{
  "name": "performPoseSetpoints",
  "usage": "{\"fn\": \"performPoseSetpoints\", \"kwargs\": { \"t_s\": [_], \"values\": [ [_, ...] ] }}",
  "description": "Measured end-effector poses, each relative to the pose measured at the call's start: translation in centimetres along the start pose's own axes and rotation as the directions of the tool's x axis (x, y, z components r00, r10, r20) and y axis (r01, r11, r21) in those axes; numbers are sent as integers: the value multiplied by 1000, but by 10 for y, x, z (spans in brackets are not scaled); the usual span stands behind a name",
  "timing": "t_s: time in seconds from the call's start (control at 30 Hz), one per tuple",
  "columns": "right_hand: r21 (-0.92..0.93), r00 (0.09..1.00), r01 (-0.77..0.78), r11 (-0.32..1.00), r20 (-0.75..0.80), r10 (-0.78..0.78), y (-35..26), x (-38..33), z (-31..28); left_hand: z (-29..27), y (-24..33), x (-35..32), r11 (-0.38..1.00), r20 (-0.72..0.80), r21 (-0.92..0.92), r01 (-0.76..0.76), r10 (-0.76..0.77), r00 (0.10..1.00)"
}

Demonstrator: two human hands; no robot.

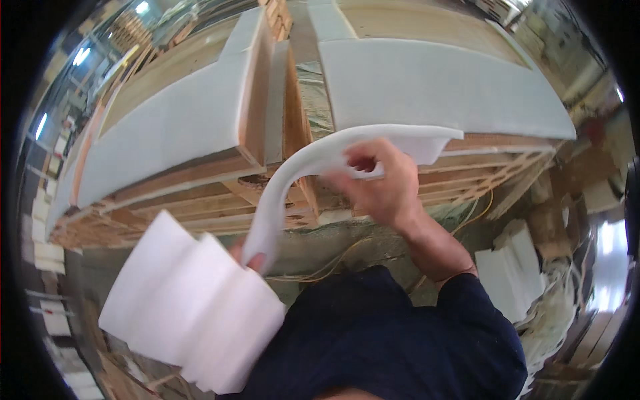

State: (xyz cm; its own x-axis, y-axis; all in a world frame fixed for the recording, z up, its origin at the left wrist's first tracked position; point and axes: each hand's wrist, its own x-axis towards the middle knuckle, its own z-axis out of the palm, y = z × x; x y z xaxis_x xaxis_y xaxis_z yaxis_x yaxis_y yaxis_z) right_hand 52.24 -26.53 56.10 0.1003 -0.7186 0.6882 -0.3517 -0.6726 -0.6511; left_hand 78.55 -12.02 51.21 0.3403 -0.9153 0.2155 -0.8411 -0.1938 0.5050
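A long white foam strip (273,190) arcs from my left hand (252,260) up and over to the right, its far end lying over the front edge of the right frame. My left hand is closed on the strip's lower end, with only its fingertips showing. Against that hand is a bundle of white foam sheets (193,307), fanned in steps, which hides most of the hand. Bent fingers of my right hand (390,183) are in front of the strip's upper part. Motion smears those fingertips, so whether they grip the foam is unclear.
Two wooden frames stand ahead, the left one (173,110) and the right one (433,83) topped with pale padding, a narrow gap between them. More white foam pieces (510,280) lie at the right. A thin yellow cord (327,267) runs along the floor.
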Motion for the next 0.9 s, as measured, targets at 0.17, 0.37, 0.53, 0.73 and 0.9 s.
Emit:
{"fn": "performPoseSetpoints", "kwargs": {
  "t_s": [0.17,0.37,0.53,0.73,0.9],
  "values": [
    [42,531,764,644,527,-664,-43,21,42,-1,-12,-24,992,-2,36,122,-122,993],
    [220,-249,764,606,968,-37,-70,36,52,-5,-34,-34,989,71,55,141,-144,987],
    [161,-119,609,777,987,-111,-89,31,65,20,-87,-2,942,319,-328,-67,177,931],
    [-176,-116,453,874,960,254,-128,25,64,6,-7,23,733,-215,106,-672,677,704],
    [-38,385,79,996,923,4,-131,5,33,8,16,28,595,-588,43,-803,664,461]
  ]
}}
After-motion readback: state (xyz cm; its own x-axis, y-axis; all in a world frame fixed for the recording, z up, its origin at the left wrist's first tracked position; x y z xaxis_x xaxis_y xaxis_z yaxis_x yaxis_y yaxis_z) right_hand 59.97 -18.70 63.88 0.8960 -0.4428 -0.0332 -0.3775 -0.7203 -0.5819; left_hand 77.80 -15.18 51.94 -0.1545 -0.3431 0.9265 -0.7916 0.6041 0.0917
